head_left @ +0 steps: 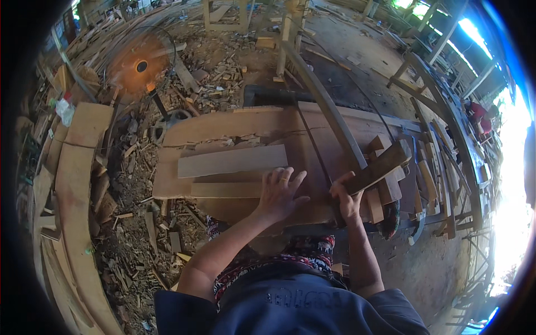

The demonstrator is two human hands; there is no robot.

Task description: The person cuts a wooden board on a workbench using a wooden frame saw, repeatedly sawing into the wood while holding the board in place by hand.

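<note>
My right hand [347,196] is closed round the near end of a wooden frame saw [324,103], at its thick dark end bar. The saw stretches away from me over the bench, with a long middle beam, a thin dark blade on its left and a thin line on its right. My left hand [279,195] lies with fingers spread at the right end of a narrow wooden strip [223,190]. Behind that strip is a wider pale board [231,161]. Both rest on a large, rough-edged wooden slab [184,134] with a crack along it.
An orange fan [139,66] stands at the far left among wood scraps [223,72]. Long planks [78,167] run along the left side. Several wood pieces [430,173] lean near a wooden frame [446,117] on the right. Another person [480,116] is at the far right.
</note>
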